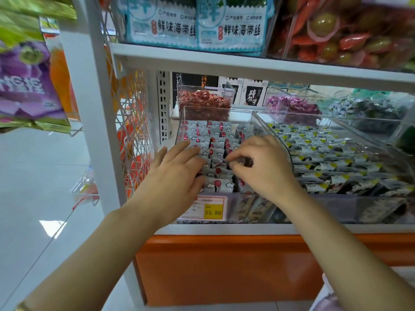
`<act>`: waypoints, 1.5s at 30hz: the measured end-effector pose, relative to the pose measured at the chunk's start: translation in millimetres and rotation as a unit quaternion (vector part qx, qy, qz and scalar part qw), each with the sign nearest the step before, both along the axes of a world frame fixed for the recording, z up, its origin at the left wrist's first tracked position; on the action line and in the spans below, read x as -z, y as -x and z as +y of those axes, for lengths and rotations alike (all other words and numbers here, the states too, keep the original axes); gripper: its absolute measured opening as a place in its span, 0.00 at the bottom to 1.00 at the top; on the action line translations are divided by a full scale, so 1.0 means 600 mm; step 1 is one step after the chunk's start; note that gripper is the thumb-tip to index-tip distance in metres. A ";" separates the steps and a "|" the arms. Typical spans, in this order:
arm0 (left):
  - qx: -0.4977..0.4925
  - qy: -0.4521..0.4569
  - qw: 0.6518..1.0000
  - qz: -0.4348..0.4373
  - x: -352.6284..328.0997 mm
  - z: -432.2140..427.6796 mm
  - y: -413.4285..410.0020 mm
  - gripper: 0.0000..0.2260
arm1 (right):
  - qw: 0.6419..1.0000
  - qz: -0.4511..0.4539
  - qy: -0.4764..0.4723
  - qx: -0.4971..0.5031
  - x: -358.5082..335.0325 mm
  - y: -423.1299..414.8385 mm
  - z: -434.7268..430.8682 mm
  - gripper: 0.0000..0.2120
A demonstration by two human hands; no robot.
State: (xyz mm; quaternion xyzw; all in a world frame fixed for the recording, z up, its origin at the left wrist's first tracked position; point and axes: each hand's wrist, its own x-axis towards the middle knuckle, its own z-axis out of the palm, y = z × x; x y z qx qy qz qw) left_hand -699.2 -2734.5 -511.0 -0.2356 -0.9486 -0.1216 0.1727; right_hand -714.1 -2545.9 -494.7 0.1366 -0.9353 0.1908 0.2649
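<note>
The bin [241, 109] holds packets [211, 133]. A price tag [208, 208] hangs on its front. A second bin [336, 122] touches its right side, and a box of sweets [204, 102] stands behind it. Seaweed bags [195, 25] stand on the shelf [224, 61] above it. Inside it, the left hand [177, 167] lies on the packets, with the right hand [262, 162] beside it.

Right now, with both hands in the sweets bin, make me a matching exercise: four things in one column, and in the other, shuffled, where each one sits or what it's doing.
Column one
1. left hand
2. right hand
3. price tag
4. purple sweets

Column two
A. in the back row, right of the red sweets
B. fingers curled round a small dark packet
C. fingers straight, resting on the cloud-print packets
D. low at the front, yellow patch reading 15.80

Pairs: 1-C, 2-B, 3-D, 4-A
</note>
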 end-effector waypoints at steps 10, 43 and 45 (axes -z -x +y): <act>-0.034 -0.078 0.994 0.070 -0.007 0.002 -0.005 0.18 | 0.979 0.089 0.181 -0.042 -0.019 -0.006 -0.010 0.04; 0.084 -0.798 0.465 -0.374 -0.052 0.001 -0.001 0.17 | 0.415 -0.319 0.828 -0.201 -0.032 -0.052 0.001 0.10; 0.091 -0.816 0.407 -0.401 -0.055 0.003 -0.002 0.21 | 0.402 -0.326 0.831 -0.202 -0.035 -0.056 0.005 0.09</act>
